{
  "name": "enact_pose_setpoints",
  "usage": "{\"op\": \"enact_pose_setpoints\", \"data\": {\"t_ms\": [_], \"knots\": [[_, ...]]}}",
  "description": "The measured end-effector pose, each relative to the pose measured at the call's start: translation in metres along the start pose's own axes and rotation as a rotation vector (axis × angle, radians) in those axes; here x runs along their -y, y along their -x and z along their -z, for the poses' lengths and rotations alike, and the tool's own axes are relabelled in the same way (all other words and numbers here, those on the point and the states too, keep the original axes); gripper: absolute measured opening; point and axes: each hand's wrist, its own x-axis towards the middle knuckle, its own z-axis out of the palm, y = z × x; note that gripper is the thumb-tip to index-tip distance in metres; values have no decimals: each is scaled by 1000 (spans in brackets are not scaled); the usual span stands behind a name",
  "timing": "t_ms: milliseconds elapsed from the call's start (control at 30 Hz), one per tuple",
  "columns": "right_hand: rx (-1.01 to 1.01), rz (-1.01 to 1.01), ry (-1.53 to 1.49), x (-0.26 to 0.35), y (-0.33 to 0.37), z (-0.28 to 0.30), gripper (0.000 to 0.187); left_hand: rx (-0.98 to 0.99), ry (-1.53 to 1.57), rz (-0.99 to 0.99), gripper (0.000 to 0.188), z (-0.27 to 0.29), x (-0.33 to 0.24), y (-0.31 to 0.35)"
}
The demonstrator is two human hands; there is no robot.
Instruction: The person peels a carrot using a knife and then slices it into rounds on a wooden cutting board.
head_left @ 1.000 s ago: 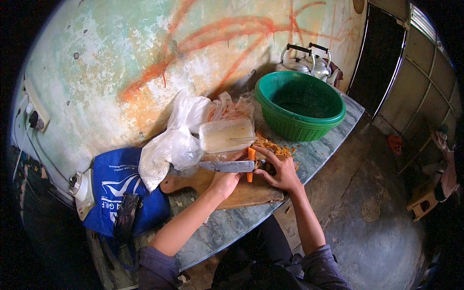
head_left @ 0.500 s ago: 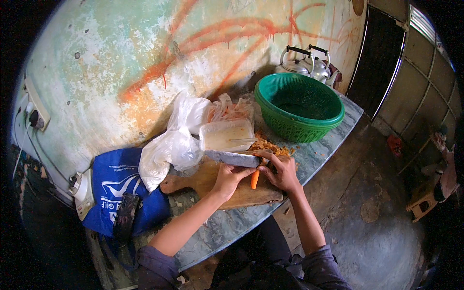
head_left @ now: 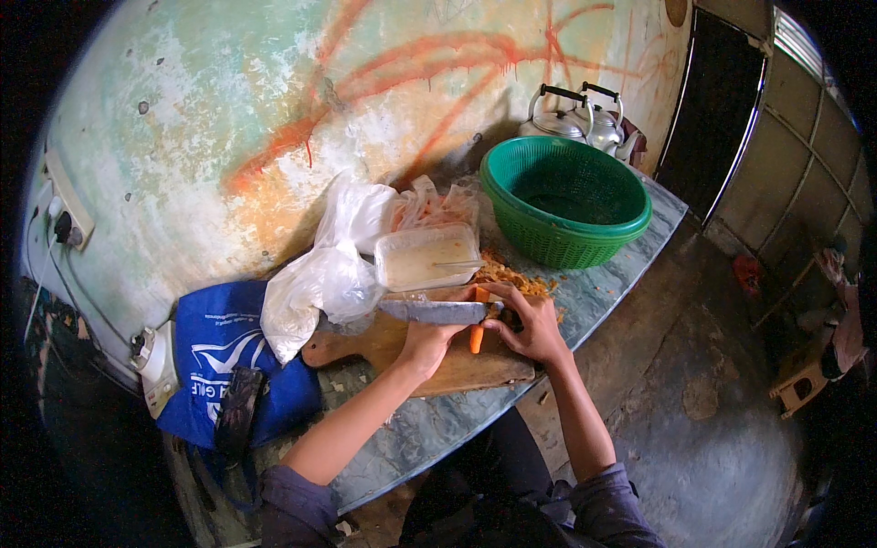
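Observation:
A knife (head_left: 429, 311) lies across a peeled orange carrot (head_left: 476, 341) above the wooden cutting board (head_left: 393, 342), its blade pointing left. My right hand (head_left: 532, 327) is closed round the knife's handle, which the fingers mostly hide. My left hand (head_left: 431, 345) is closed on the carrot from the left, with its fingers partly hidden under the blade. The carrot's orange ends show above and below the blade. Orange peelings (head_left: 512, 277) are heaped just beyond my right hand.
Behind the board stand a white plastic tub (head_left: 427, 260), a bag of pale powder (head_left: 306, 306) and a bag of orange-pink pieces (head_left: 434, 208). A green basket (head_left: 566, 247) and metal kettles (head_left: 559, 126) are at the far right. A blue bag (head_left: 219, 333) lies left.
The blade has shifted down a little and turned, so more of its flat side shows. The carrot's far end now appears above it. Both hands keep nearly the same place.

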Motion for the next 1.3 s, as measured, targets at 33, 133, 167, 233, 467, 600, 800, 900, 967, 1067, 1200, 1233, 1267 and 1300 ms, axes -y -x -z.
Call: {"op": "enact_pose_setpoints", "data": {"t_ms": [33,133,167,233,467,600,800,900,967,1067,1200,1233,1267,1300], "knots": [[6,-2,27,-4,2,-3,52,3,-10,-19,44,0,0,0],[36,-26,80,-10,7,-3,46,3,-87,-69,42,-3,1,0],[52,-45,70,-8,6,-1,45,-3,-124,-84,40,-5,-1,1],[51,-53,52,-4,5,0,42,5,-93,-121,32,-10,-5,2],[1,-56,63,-2,3,-2,41,0,-95,-133,23,-10,-5,0],[-43,-76,39,5,0,0,40,27,-133,-105,26,-5,-1,-2],[6,-103,67,-12,8,-6,51,-15,-3,-103,36,-9,-1,-1],[57,-57,20,-1,2,-2,61,-14,44,-90,43,-3,-6,0],[97,-56,43,-2,1,-1,62,26,56,-101,42,3,-3,-1],[105,-48,41,1,0,3,61,53,63,-110,42,5,0,-3],[67,-22,8,3,-1,3,59,5,-39,-77,44,4,-1,-2],[61,-29,18,3,-1,2,58,-12,-40,-66,44,3,-2,-1],[56,-36,30,3,0,2,58,-28,-41,-55,44,0,-4,-1],[51,-43,41,3,1,1,57,-44,-41,-45,44,-1,-5,0]]}}
